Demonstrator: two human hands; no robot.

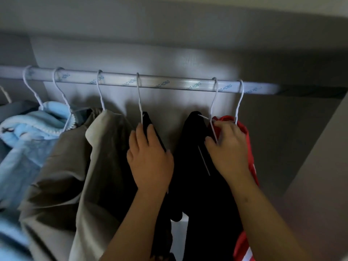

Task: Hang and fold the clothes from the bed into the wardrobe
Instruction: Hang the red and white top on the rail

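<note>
Head view: six white wire hangers (pixel 139 95) already loaded on the silver rail (pixel 169 82). Left hand (pixel 148 157) clasps a black garment (pixel 150 127); right hand (pixel 226 146) pinches the neighbouring hanger's wire. Bed unseen, remainder unknowable.

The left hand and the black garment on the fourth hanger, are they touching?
Touching. The head view shows the left hand with fingers wrapped over the shoulder of the black garment, no gap.

pretty dim in here, grey back wall (pixel 169 44) right behind the rail (pixel 150 82), plain side panel (pixel 320 157) off to the rail's right, soft glare on the wall above it
</note>
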